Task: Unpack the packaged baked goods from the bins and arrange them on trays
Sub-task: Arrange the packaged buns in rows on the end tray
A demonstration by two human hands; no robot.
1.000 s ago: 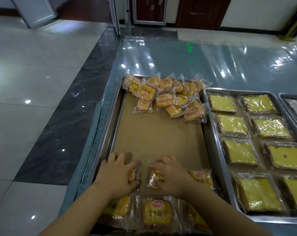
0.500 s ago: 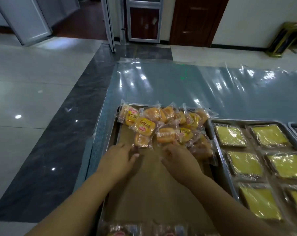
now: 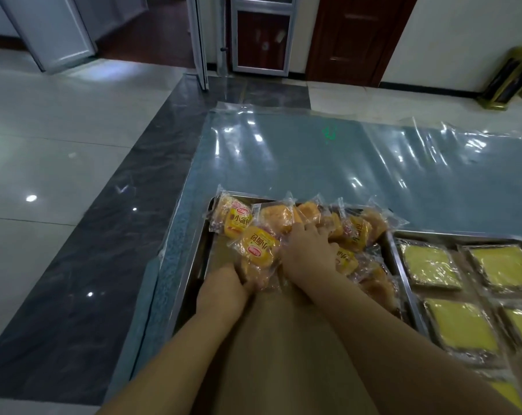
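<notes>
Both our hands are in the pile of small-bread packets (image 3: 358,232) at the far end of the paper-lined tray (image 3: 194,265), mid-frame. Our right hand (image 3: 310,253) lies palm-down on the pile, fingers spread. Our left hand (image 3: 223,284) has its fingers buried under one packet (image 3: 256,250), so we can't tell its grip. Wrapped yellow cake slices (image 3: 430,265) sit lower right.

Tray (image 3: 204,259) on table (image 3: 313,163), bun packets (image 3: 255,247) heaped at its 12 o'clock end, second tray (image 3: 394,265) just beside at 3 o'clock, cake packets (image 3: 430,266) in rows inside.
</notes>
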